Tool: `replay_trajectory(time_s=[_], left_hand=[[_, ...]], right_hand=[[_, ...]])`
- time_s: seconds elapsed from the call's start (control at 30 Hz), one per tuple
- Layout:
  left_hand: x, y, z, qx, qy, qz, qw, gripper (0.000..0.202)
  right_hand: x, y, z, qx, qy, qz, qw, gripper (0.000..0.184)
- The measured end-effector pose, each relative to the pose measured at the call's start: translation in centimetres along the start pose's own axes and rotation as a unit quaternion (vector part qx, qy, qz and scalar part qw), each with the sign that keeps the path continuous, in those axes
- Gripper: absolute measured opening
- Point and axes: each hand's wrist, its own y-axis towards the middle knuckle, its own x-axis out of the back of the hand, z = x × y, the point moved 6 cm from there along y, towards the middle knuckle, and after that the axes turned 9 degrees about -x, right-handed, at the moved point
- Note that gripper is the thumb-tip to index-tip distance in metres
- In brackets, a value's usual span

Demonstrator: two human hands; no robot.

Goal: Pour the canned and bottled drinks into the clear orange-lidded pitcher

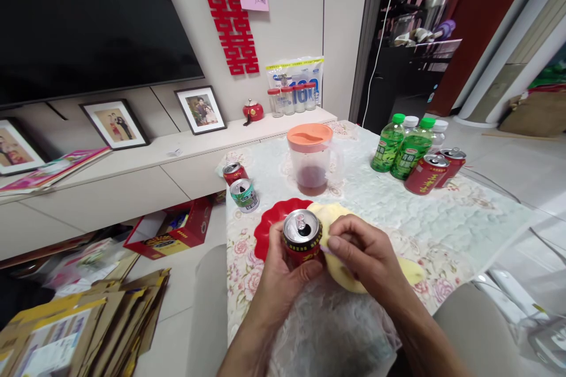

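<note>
The step in hand is apparently looking like wiping: a red drink can (304, 254) is sitting upright, or nearly so, in the left hand (283, 280) at the lower centre of the frame, while the right hand (369, 253) is bringing a yellow cloth (342, 275) up against or just beside its right side. The can's top is facing the camera, and its dark mouth is seemingly showing open, so the next move is probably calling for a level can, a steady left hand and only light pressure from the cloth.

The left grip is closing around the can, with fingers lying along its left side and the thumb crossing its front. The right grip is pinching: thumb and forefinger are coming together on what is appearing to be an edge of the cloth, and the rest of the cloth is spreading behind and below that hand. Whether the right fingertips are also touching the can is remaining unclear.

Behind the can, a red scalloped dish (269, 221) is resting on the counter (469, 218). A lidded pitcher (311, 168) is standing at upper centre, and a green can (246, 199) is standing left of it.
</note>
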Motion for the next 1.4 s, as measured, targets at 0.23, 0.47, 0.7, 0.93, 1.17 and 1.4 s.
replay_trajectory(time_s=[0.23, 0.47, 0.7, 0.93, 1.17, 1.4], left_hand=[[-0.6, -0.3, 0.7, 0.023, -0.019, 0.022, 0.999, 0.084], [0.5, -0.1, -0.6, 0.012, -0.062, -0.027, 0.998, 0.089], [0.8, 0.4, -0.9, -0.025, -0.024, -0.060, 0.998, 0.092], [-0.1, -0.4, -0.5, -0.025, 0.027, -0.019, 0.999, 0.091], [-0.1, -0.9, 0.6, 0.006, 0.040, 0.012, 0.999, 0.075], [0.1, 0.2, 0.4, -0.020, -0.064, 0.004, 0.998, 0.074]], right_hand=[[0.1, -0.6, 1.8, 0.109, -0.105, -0.028, 0.988, 0.016], [-0.9, 0.4, 0.6, 0.088, -0.257, 0.049, 0.961, 0.017], [-0.6, 0.8, -1.5, 0.029, -0.309, 0.064, 0.949, 0.016], [-0.5, 0.3, -0.2, 0.011, -0.068, 0.029, 0.997, 0.021], [0.6, -0.5, 1.0, 0.085, -0.045, -0.055, 0.994, 0.017], [-0.5, 0.1, 1.2, 0.100, -0.237, 0.038, 0.966, 0.016]])
